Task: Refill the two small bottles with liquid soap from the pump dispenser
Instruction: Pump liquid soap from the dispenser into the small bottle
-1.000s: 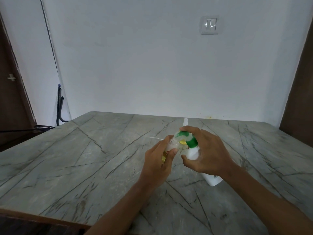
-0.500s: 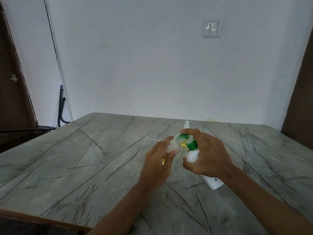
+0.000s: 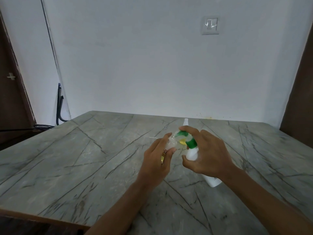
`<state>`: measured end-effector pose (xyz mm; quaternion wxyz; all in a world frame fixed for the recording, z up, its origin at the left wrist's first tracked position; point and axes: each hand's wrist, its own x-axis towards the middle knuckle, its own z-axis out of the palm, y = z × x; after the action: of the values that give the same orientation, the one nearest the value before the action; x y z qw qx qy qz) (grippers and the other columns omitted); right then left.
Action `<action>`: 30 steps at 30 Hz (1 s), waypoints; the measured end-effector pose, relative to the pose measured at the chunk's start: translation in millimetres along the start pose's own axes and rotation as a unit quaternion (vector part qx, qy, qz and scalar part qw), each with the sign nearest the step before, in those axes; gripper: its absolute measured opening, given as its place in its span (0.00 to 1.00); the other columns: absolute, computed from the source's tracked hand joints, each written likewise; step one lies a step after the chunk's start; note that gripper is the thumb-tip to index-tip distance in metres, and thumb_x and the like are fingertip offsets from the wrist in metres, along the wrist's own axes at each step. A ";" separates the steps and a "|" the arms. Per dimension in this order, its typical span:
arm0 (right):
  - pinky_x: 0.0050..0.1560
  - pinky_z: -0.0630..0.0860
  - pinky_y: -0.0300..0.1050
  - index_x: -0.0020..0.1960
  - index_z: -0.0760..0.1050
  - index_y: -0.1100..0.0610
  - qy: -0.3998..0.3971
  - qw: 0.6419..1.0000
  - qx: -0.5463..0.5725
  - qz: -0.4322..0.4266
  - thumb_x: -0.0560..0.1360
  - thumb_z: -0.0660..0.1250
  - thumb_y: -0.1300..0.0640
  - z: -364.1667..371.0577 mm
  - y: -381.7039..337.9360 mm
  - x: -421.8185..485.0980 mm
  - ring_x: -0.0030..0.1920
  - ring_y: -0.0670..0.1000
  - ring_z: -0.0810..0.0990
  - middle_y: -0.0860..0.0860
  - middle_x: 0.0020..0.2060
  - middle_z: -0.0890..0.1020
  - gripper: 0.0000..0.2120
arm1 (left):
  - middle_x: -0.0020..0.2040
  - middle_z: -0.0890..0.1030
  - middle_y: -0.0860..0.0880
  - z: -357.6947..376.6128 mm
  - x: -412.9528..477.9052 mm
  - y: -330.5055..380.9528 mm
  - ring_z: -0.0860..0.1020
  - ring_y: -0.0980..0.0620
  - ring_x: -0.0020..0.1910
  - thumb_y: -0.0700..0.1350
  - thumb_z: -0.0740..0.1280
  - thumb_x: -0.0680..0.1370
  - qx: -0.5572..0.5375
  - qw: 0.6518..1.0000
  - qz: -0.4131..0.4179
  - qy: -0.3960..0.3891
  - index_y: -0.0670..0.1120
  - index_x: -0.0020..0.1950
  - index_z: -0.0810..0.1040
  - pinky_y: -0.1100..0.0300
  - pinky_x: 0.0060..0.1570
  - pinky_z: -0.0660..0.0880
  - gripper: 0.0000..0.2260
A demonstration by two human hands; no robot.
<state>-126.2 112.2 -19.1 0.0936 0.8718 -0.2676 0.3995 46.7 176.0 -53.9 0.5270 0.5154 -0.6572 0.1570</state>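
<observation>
My right hand (image 3: 207, 154) grips a white pump dispenser (image 3: 193, 152) with a green collar and pump head, tilted over the table, its base near the surface at the right. My forefinger lies on top of the green pump head. My left hand (image 3: 158, 160) holds a small clear bottle (image 3: 169, 143) with a red and yellow label, its mouth up against the pump's spout. A second small white bottle (image 3: 186, 122) stands upright on the table just behind my hands; only its top shows. A small yellow thing (image 3: 183, 142) lies between my hands.
The grey marble table (image 3: 84, 158) reaches to a white wall. A thin white stick (image 3: 153, 137) lies on the table left of the bottles. Dark wooden doors flank the scene, and a black chair frame (image 3: 59, 107) stands at the far left corner.
Both hands and the bottles stay almost in place. The camera has tipped slightly, so the scene sits a little lower in the frame.
</observation>
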 end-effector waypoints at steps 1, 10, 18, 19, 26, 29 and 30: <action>0.32 0.78 0.46 0.71 0.62 0.41 -0.003 1.000 -0.003 -0.001 0.61 0.74 0.41 -0.5 -0.7 0.2 0.35 0.45 0.72 0.40 0.38 0.73 0.41 | 0.55 0.80 0.46 -0.1 0.3 0.3 0.71 0.63 0.51 0.48 0.63 0.79 0.003 1.000 -0.002 0.002 0.40 0.68 0.71 0.81 0.47 0.66 0.20; 0.35 0.78 0.46 0.74 0.58 0.40 -0.031 0.999 0.009 0.011 0.60 0.75 0.43 3.7 2.5 -2.5 0.39 0.45 0.72 0.41 0.43 0.77 0.47 | 0.54 0.80 0.48 3.3 -0.3 -4.2 0.70 0.71 0.51 0.49 0.63 0.79 0.018 1.000 -0.021 -0.002 0.42 0.68 0.71 0.83 0.47 0.64 0.19; 0.37 0.78 0.47 0.66 0.63 0.40 0.002 0.999 0.042 0.029 0.58 0.71 0.42 4.8 4.8 -1.6 0.37 0.47 0.74 0.43 0.40 0.76 0.38 | 0.54 0.80 0.47 2.1 -1.0 2.0 0.71 0.64 0.51 0.48 0.61 0.79 0.000 1.000 0.004 -0.006 0.39 0.67 0.71 0.81 0.48 0.66 0.20; 0.38 0.78 0.47 0.65 0.63 0.39 0.003 0.998 0.051 0.032 0.59 0.69 0.40 5.6 5.9 -1.3 0.37 0.47 0.75 0.45 0.40 0.78 0.36 | 0.54 0.80 0.47 2.2 -1.2 1.8 0.71 0.64 0.51 0.48 0.61 0.79 -0.005 1.000 0.003 -0.010 0.40 0.68 0.71 0.80 0.48 0.67 0.20; 0.40 0.79 0.49 0.64 0.63 0.37 0.001 0.996 0.078 0.043 0.59 0.68 0.40 9.0 9.0 0.4 0.39 0.48 0.77 0.46 0.41 0.79 0.34 | 0.55 0.79 0.49 4.5 -1.4 1.4 0.70 0.65 0.53 0.50 0.61 0.79 -0.003 1.000 -0.002 -0.017 0.41 0.68 0.71 0.80 0.49 0.66 0.20; 0.39 0.78 0.46 0.67 0.60 0.37 -0.006 0.998 0.058 0.036 0.60 0.69 0.40 10.8 7.4 0.1 0.38 0.47 0.75 0.45 0.41 0.78 0.37 | 0.54 0.76 0.54 3.0 -0.7 0.0 0.71 0.65 0.52 0.49 0.61 0.79 -0.001 1.000 -0.009 -0.007 0.40 0.68 0.71 0.81 0.49 0.66 0.20; 0.38 0.77 0.45 0.68 0.60 0.37 -0.008 0.998 0.051 0.033 0.60 0.69 0.40 11.5 7.1 -0.1 0.38 0.46 0.74 0.45 0.41 0.77 0.38 | 0.54 0.76 0.53 2.6 -0.6 -0.3 0.71 0.64 0.52 0.50 0.61 0.79 0.001 1.000 -0.011 -0.005 0.40 0.68 0.71 0.81 0.48 0.66 0.20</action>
<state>-122.7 101.9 -27.2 0.0339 0.8691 -0.2763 0.4088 45.5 174.3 -55.5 0.5250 0.5242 -0.6536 0.1495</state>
